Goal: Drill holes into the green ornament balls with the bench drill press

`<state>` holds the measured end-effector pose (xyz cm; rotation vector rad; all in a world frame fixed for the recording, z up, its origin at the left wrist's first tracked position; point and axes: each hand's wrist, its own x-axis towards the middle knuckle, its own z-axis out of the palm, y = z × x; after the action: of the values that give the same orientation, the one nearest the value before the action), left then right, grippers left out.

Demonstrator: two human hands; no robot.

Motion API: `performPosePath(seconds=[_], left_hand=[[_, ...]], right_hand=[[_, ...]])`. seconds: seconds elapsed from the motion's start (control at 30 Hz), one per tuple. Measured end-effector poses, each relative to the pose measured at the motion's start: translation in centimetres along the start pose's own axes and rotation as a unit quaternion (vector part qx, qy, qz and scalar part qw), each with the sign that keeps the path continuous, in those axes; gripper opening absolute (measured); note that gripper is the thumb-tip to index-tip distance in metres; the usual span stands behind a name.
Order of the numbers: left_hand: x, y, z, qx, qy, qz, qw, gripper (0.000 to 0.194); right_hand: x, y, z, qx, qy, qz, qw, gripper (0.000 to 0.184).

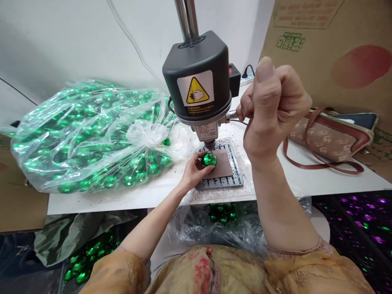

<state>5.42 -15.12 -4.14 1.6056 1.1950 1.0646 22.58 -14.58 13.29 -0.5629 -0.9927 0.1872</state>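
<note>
Between the thumb and fingers of my left hand [196,169] is a shiny green faceted ball [209,160]. It rests on a brown board [225,163] lying on the slotted grey base plate [235,175] of a small drill press [197,73]. The chuck [210,144] is right above the ball; whether the bit touches it I cannot tell. My right hand [274,108] is a raised fist at the right of the machine, closed on its metal feed lever [232,116]. Most of that lever is hidden by the fingers.
A knotted clear bag [92,139] full of green balls fills the table's left side. At right lie a patterned handbag [327,136] with a brown strap and a big cardboard box [324,49]. More green balls [223,213] sit in plastic below the table edge. Dark crumbs surround the base.
</note>
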Motion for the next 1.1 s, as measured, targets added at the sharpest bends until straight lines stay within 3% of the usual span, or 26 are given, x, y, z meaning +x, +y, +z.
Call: performPosePath(seconds=[0.23, 0.57, 0.73, 0.87, 1.1], left_hand=[[0.0, -0.1, 1.3, 0.129, 0.043, 0.069, 0.988, 0.054], [0.2, -0.5, 1.5, 0.140, 0.034, 0.074, 0.987, 0.058], [0.3, -0.5, 1.7, 0.139, 0.038, 0.076, 0.987, 0.056], [0.3, -0.6, 1.6, 0.142, 0.032, 0.070, 0.987, 0.056], [0.2, -0.7, 1.6, 0.155, 0.026, 0.075, 0.985, 0.055]], right_hand=[[-0.2, -0.2, -0.2, 0.019, 0.001, -0.008, 1.000, 0.054], [-1.5, 0.4, -0.7, 0.037, 0.023, -0.045, 0.998, 0.056], [-2.0, 0.2, -0.9, -0.001, 0.024, -0.026, 0.999, 0.058], [-2.2, 0.7, -1.1, 0.053, 0.018, -0.087, 0.995, 0.056], [-2.8, 2.2, -2.2, 0.057, -0.004, -0.150, 0.987, 0.049]])
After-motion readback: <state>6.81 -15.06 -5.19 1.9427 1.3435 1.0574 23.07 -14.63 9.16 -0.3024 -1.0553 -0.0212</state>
